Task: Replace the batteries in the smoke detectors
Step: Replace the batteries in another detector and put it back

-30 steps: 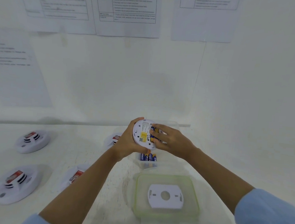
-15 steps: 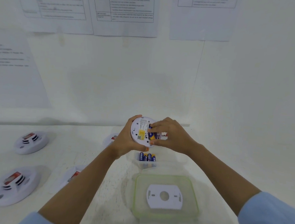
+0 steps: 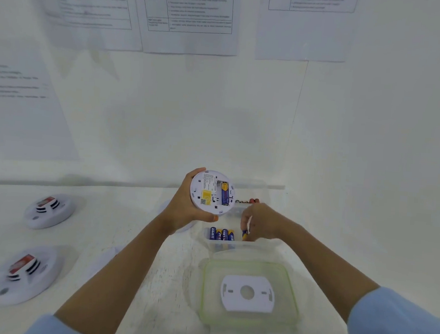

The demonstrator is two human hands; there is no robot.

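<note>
My left hand (image 3: 184, 208) grips a round white smoke detector (image 3: 209, 192) with its back toward me; its open battery bay shows one blue and yellow battery (image 3: 224, 192). Just to its lower right, my right hand (image 3: 259, 222) reaches down into a clear plastic container (image 3: 234, 244) and pinches a blue and yellow battery (image 3: 244, 234). Several more batteries (image 3: 221, 234) stand in a row inside that container. A white mounting plate (image 3: 247, 293) lies on a green-rimmed clear lid (image 3: 291, 285) in front of me.
Two smoke detectors lie face up on the white table at the left, one nearer (image 3: 21, 273) and one farther (image 3: 49, 210). Behind my left forearm, another detector (image 3: 103, 258) is partly hidden. Another clear container with batteries (image 3: 247, 201) stands behind my right hand. Printed sheets hang on the wall.
My right hand left the detector's battery bay and dropped to the container, where it now pinches a battery. The left hand still holds the detector, tilted a little more upright.
</note>
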